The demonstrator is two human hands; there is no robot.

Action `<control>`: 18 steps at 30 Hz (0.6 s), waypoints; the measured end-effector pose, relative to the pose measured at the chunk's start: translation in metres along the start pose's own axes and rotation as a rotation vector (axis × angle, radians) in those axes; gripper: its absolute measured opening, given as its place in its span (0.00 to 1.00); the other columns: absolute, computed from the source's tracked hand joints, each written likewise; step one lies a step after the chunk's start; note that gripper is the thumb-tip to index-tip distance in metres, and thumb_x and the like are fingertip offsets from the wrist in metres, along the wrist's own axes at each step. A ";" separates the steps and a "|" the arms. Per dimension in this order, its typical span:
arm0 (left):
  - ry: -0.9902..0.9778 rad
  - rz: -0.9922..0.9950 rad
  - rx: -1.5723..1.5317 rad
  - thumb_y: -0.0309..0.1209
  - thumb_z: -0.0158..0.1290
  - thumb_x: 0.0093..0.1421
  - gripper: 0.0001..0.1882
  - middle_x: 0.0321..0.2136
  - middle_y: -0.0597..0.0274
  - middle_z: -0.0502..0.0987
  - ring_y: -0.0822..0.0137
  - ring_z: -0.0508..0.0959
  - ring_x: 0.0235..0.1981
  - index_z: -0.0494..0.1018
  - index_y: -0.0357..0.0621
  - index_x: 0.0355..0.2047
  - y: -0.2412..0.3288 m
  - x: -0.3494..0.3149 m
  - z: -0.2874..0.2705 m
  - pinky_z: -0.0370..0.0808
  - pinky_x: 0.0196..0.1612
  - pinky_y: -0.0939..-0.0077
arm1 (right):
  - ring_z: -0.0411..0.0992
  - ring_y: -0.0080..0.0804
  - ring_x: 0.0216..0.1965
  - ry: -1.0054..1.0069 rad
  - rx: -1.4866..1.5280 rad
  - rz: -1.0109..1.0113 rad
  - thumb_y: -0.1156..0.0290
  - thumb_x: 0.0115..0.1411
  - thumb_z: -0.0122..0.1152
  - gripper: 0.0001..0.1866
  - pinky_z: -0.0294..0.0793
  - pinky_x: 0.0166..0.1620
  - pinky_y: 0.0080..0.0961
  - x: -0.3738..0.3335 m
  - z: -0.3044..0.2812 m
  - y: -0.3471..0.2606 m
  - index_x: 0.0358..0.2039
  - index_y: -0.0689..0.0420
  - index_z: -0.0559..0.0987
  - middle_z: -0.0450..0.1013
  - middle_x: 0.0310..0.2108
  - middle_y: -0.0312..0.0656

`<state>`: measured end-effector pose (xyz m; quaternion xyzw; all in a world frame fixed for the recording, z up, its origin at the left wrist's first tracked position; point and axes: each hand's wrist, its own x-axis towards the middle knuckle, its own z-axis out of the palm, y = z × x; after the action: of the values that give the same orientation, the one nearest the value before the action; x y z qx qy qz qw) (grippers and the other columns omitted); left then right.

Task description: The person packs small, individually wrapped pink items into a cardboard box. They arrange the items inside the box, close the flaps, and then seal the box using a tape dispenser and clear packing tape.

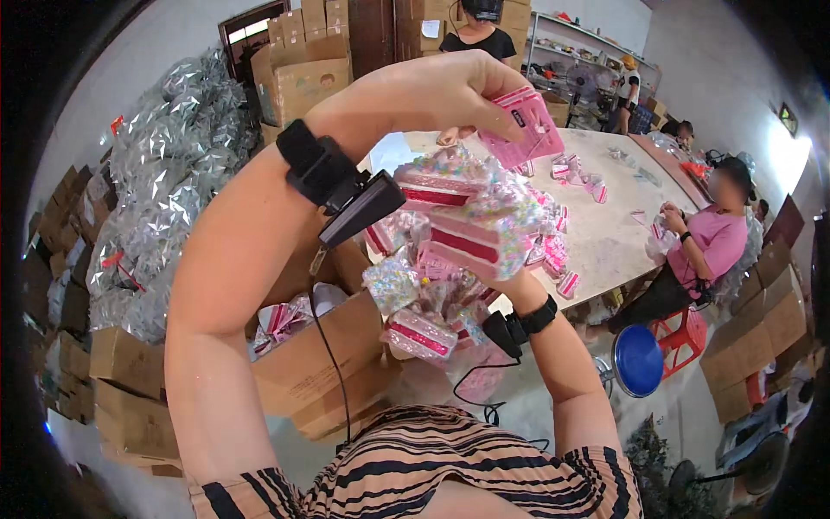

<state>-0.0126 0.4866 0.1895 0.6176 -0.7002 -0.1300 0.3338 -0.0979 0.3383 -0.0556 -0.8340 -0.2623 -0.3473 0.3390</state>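
My left hand reaches across high in front of me, fingers closed on several flat pink cards held fanned together. Below it, cake-slice toys with pink and red layers and sprinkle-speckled tops are bunched up. My right hand is closed round the underside of this bunch; its fingers are mostly hidden behind the slices. More slices lie heaped just beneath, some in clear wrapping. Black straps with small devices and cables sit on both my wrists.
An open cardboard box stands at my left, with wrapped pieces inside. The pale table carries scattered slices. A person in pink works at its right side, near a blue stool. Silvery plastic bags pile up at left.
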 end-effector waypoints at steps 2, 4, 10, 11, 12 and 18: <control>-0.019 0.041 0.007 0.30 0.57 0.59 0.12 0.30 0.74 0.76 0.83 0.72 0.30 0.78 0.40 0.42 0.002 0.005 0.002 0.70 0.34 0.85 | 0.69 0.41 0.50 0.018 -0.034 -0.041 0.76 0.55 0.62 0.20 0.67 0.56 0.34 0.001 -0.003 0.005 0.49 0.61 0.75 0.72 0.48 0.48; -0.007 0.010 -0.018 0.30 0.57 0.59 0.12 0.30 0.74 0.76 0.83 0.71 0.30 0.78 0.39 0.42 0.007 0.003 0.005 0.70 0.34 0.85 | 0.69 0.40 0.50 0.055 -0.079 -0.035 0.76 0.55 0.61 0.19 0.67 0.55 0.33 0.003 -0.009 0.002 0.48 0.61 0.75 0.72 0.47 0.47; 0.025 -0.078 0.127 0.28 0.54 0.59 0.13 0.33 0.71 0.78 0.82 0.73 0.33 0.77 0.35 0.42 0.011 -0.032 -0.037 0.71 0.37 0.84 | 0.71 0.40 0.47 0.115 -0.033 0.225 0.77 0.53 0.61 0.15 0.68 0.53 0.32 0.015 -0.060 -0.028 0.43 0.63 0.78 0.74 0.44 0.47; 0.010 -0.106 0.156 0.27 0.54 0.58 0.13 0.34 0.70 0.78 0.82 0.73 0.34 0.77 0.35 0.42 0.010 -0.040 -0.043 0.72 0.38 0.83 | 0.71 0.41 0.47 0.094 0.029 0.324 0.78 0.52 0.61 0.13 0.68 0.52 0.32 0.015 -0.073 -0.028 0.40 0.63 0.79 0.75 0.43 0.48; 0.004 -0.148 0.146 0.25 0.53 0.57 0.13 0.34 0.69 0.78 0.81 0.73 0.35 0.76 0.34 0.42 0.010 -0.049 -0.049 0.72 0.39 0.83 | 0.71 0.38 0.47 0.114 0.029 0.288 0.79 0.52 0.61 0.13 0.67 0.51 0.29 0.019 -0.080 -0.030 0.40 0.65 0.78 0.74 0.43 0.46; -0.035 -0.255 0.298 0.20 0.53 0.54 0.14 0.34 0.59 0.80 0.72 0.76 0.36 0.75 0.33 0.42 -0.036 -0.063 -0.024 0.73 0.42 0.74 | 0.71 0.44 0.43 0.065 -0.131 0.224 0.79 0.51 0.63 0.12 0.69 0.47 0.31 0.041 -0.101 -0.049 0.38 0.65 0.79 0.74 0.42 0.48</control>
<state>0.0315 0.5449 0.1662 0.7416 -0.6334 -0.0767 0.2072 -0.1461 0.3016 0.0479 -0.8668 -0.1330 -0.3505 0.3289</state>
